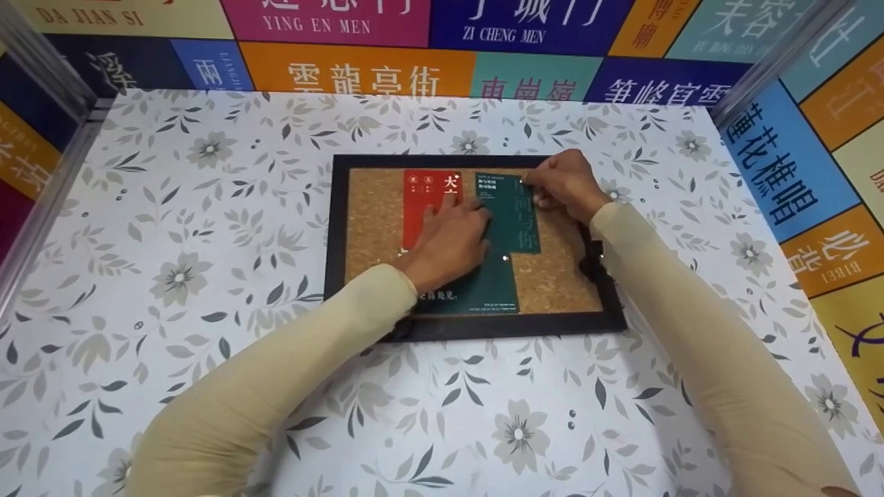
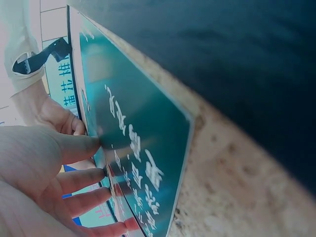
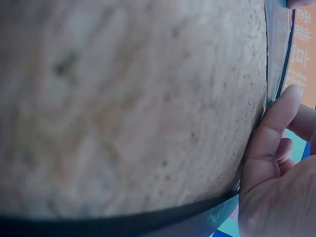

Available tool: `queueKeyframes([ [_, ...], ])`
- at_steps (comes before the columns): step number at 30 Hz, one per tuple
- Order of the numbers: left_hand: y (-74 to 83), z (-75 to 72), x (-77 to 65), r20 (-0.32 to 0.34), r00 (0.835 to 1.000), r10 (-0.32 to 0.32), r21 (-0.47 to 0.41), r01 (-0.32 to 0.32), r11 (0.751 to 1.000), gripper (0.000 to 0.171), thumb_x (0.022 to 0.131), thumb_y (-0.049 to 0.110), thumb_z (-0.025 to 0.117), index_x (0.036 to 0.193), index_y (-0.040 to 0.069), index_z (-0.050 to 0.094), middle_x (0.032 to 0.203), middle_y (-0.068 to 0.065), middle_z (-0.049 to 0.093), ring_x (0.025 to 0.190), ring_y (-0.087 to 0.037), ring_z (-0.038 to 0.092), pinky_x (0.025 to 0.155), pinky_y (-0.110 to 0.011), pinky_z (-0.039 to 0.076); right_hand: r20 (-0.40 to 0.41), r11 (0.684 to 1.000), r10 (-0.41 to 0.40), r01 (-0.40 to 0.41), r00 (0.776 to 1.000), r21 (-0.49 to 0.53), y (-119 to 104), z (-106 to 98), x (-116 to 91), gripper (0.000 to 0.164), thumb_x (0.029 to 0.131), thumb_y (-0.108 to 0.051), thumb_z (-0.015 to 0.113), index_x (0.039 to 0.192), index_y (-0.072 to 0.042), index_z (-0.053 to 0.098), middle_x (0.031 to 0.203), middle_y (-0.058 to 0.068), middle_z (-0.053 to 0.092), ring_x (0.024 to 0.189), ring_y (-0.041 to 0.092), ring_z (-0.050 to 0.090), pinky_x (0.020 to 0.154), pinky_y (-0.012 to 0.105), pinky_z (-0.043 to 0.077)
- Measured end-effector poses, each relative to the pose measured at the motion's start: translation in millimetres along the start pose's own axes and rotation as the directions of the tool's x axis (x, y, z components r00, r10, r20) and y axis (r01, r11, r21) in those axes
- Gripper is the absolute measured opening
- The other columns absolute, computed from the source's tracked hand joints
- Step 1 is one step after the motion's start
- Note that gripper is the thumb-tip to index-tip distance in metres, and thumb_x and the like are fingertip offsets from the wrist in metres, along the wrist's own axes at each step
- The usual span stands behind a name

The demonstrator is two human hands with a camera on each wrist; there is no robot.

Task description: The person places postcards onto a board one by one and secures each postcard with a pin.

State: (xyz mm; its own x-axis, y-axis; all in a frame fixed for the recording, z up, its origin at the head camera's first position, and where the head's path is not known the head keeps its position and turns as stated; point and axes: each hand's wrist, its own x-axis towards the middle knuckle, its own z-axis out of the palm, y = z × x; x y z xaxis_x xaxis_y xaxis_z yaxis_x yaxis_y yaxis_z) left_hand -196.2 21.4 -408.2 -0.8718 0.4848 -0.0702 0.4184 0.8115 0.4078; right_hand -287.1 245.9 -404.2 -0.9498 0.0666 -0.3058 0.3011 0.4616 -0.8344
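A corkboard point(image 1: 563, 276) in a black frame lies on the table. Pinned on it are a red card point(image 1: 414, 221), a narrow green card point(image 1: 507, 207) and a wider green card point(image 2: 143, 123) below them. My left hand point(image 1: 452, 238) lies over the cards with fingers extended, the fingertips touching where red and green meet. At the narrow green card's upper right corner, my right hand point(image 1: 566, 183) pinches a small push pin point(image 1: 521, 181) between thumb and forefinger. The right wrist view shows the right thumb point(image 3: 279, 116) at the card edge; the pin is hidden there.
Small pins hold other card corners, one being a pale pin point(image 1: 506, 258) on the wider green card. A flower-patterned cloth point(image 1: 518, 386) covers the table. Panels with coloured lettering point(image 1: 359, 72) stand at the back and sides. A black strap point(image 1: 592, 259) circles the right wrist.
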Motion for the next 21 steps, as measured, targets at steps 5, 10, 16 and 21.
queueKeyframes([
  [5,-2.8,4.5,3.3,-0.009,1.0,0.005,-0.007,-0.005,1.0,0.046,0.11,0.026,0.066,0.152,0.008,0.065,0.159,-0.01,0.056,0.14,-0.037,0.047,0.117,-0.067,0.038,-0.005,0.994,-0.023,0.022,1.0,-0.11,-1,2,0,0.012,0.104,-0.008,0.071,0.096,0.0,0.071,0.067,0.001,0.068,0.049,0.005,0.062,0.05,0.021,0.056],
  [10,-6.0,9.9,6.9,-0.023,1.0,0.01,-0.006,-0.01,1.0,0.044,0.11,0.026,0.066,0.15,0.007,0.067,0.158,-0.011,0.056,0.141,-0.038,0.047,0.117,-0.068,0.039,0.0,0.937,-0.14,0.132,0.99,-0.324,-4,9,-1,0.01,0.107,-0.007,0.065,0.104,0.0,0.072,0.09,0.009,0.072,0.063,0.011,0.067,0.056,0.025,0.059],
  [16,-0.5,3.2,2.2,-0.014,1.0,0.005,0.003,-0.005,1.0,0.045,0.11,0.026,0.066,0.15,0.007,0.066,0.158,-0.012,0.056,0.141,-0.038,0.047,0.118,-0.069,0.039,0.052,0.77,-0.309,0.282,0.95,-0.572,-6,12,-2,0.024,0.109,-0.008,0.06,0.118,0.004,0.079,0.116,0.017,0.076,0.1,0.028,0.069,0.092,0.044,0.059],
  [21,-5.0,9.7,8.1,-0.031,0.999,0.01,-0.006,-0.01,1.0,0.043,0.109,0.024,0.067,0.148,0.006,0.068,0.154,-0.012,0.058,0.138,-0.039,0.049,0.116,-0.068,0.04,0.075,0.703,-0.37,0.332,0.926,-0.629,-4,9,-3,0.024,0.11,-0.009,0.062,0.12,0.002,0.081,0.119,0.017,0.077,0.108,0.031,0.07,0.099,0.052,0.057],
])
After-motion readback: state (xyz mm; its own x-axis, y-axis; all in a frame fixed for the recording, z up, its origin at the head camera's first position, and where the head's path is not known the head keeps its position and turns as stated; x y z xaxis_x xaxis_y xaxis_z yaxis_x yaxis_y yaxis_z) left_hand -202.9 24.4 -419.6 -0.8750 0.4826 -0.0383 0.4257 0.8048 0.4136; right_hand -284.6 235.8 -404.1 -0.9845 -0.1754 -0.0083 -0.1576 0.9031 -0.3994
